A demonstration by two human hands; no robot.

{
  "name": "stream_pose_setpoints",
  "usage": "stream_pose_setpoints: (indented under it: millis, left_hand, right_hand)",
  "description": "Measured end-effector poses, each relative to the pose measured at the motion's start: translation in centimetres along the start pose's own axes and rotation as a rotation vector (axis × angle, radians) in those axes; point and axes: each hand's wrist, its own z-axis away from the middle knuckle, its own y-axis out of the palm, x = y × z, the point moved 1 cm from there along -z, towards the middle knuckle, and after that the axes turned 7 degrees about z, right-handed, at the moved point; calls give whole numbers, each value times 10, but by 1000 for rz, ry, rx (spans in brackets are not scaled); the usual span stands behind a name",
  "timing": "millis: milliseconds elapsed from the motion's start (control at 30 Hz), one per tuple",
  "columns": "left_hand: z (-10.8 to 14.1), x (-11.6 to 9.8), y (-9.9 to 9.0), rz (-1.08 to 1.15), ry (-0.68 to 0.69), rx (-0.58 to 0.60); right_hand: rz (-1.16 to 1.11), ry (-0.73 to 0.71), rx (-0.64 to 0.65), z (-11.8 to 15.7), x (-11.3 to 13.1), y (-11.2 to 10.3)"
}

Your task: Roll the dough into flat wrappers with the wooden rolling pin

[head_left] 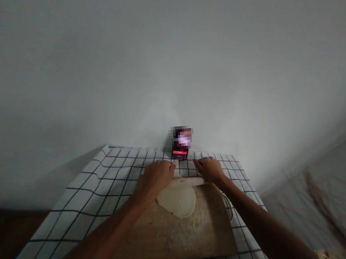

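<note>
A flat, uneven sheet of pale dough [179, 201] lies on a wooden board [172, 238] dusted with flour. Across the dough's far edge runs a light wooden rolling pin [193, 181]. My left hand [159, 173] is closed over the pin's left end, which it hides. At the other end, my right hand [210, 169] is closed too, with its thumb pointing inward. Both forearms reach forward over the sides of the board.
A phone [180, 151] with a lit, partly blurred screen leans against the pale wall [166, 64] behind the board. A white cloth with dark grid lines [87, 200] covers the table. Beside the board's right edge is a pale, rounded object [228, 208], partly hidden by my arm.
</note>
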Motion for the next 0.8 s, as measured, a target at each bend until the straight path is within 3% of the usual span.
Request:
stream_pose_setpoints:
  millis: [67, 167, 367, 533, 700, 800]
  left_hand:
    - [-4, 0, 0, 4, -13, 1]
    - [5, -3, 2, 19, 21, -8]
    - [52, -12, 18, 52, 109, -121]
    - [96, -17, 24, 106, 297, -267]
    - [155, -20, 11, 116, 353, -195]
    - [174, -14, 0, 181, 344, -116]
  right_hand:
    - [3, -12, 4, -4, 0, 2]
    - [-3, -37, -8, 12, 2, 2]
    - [-21, -27, -74, 86, 15, -7]
    - [-88, -49, -165, 146, 30, -12]
    - [-207, -29, -276, 194, 50, -10]
    - [-238, -5, -287, 209, 54, -7]
